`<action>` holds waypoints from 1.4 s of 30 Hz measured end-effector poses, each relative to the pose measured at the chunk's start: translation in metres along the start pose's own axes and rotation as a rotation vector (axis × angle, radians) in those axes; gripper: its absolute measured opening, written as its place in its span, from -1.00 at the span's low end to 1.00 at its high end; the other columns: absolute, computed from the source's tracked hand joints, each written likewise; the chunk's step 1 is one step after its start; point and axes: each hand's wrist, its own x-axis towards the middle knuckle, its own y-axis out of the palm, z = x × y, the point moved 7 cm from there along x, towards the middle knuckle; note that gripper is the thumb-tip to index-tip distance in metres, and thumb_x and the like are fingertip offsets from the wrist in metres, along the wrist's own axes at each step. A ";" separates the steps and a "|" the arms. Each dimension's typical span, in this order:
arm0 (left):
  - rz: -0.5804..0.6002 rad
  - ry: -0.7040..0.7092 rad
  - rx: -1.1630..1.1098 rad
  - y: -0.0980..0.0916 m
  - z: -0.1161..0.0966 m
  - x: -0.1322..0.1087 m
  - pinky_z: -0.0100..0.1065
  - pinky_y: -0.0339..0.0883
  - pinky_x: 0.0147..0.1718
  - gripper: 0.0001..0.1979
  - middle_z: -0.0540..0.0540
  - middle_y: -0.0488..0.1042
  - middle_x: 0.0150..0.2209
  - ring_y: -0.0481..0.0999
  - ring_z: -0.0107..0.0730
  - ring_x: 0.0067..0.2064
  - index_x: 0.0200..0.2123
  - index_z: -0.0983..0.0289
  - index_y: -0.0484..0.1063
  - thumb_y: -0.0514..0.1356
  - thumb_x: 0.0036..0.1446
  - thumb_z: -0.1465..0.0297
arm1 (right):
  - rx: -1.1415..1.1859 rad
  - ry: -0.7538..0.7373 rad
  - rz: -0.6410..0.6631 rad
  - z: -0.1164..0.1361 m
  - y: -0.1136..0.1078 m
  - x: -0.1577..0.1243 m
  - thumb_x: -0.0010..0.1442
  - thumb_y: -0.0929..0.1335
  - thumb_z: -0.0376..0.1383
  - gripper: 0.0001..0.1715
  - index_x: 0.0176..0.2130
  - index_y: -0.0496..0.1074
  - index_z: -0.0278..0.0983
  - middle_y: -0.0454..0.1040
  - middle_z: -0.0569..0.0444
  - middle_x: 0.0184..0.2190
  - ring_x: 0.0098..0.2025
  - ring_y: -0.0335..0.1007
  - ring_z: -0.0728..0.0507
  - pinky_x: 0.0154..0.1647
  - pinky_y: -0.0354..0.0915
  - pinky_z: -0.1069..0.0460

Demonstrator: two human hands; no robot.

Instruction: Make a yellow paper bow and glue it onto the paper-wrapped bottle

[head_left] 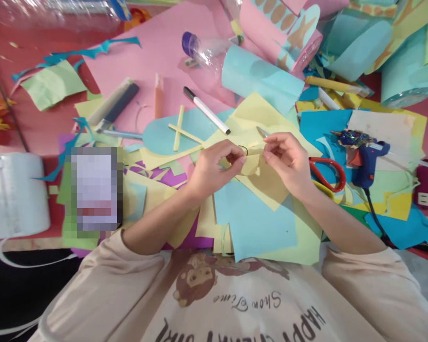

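My left hand (219, 166) pinches the left side of a small pale yellow paper piece (250, 165), which bears a dark curved line near its top. At the piece's right edge, the thumb and fingers of my right hand (285, 159) are closed on it. Both hands hover above yellow paper sheets (271, 190) and a light blue sheet (260, 223). Just behind my right fingers shows a pointed metal blade tip (262, 133). Red-handled scissors (327, 175) lie partly under my right forearm. A white marker with a black cap (207, 110) rests beyond my hands.
Two crossed yellow strips (180, 128) lie on blue paper. Farther back is a plastic bottle wrapped in light blue paper (260, 76). A blue glue gun (365, 164) with a black cord sits at right. At left are a blurred phone (94, 190) and a white device (16, 194).
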 end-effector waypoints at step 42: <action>-0.123 -0.209 0.328 -0.058 0.050 0.022 -0.29 0.25 -0.38 -0.83 -0.02 0.35 -0.47 0.33 -0.41 -0.42 -0.56 0.19 0.28 0.19 0.01 0.47 | 0.032 0.108 0.087 -0.001 0.004 -0.002 0.33 0.26 -0.03 -0.48 -0.56 0.19 -0.23 0.34 0.20 -0.69 -0.67 0.20 0.08 -0.64 0.17 0.11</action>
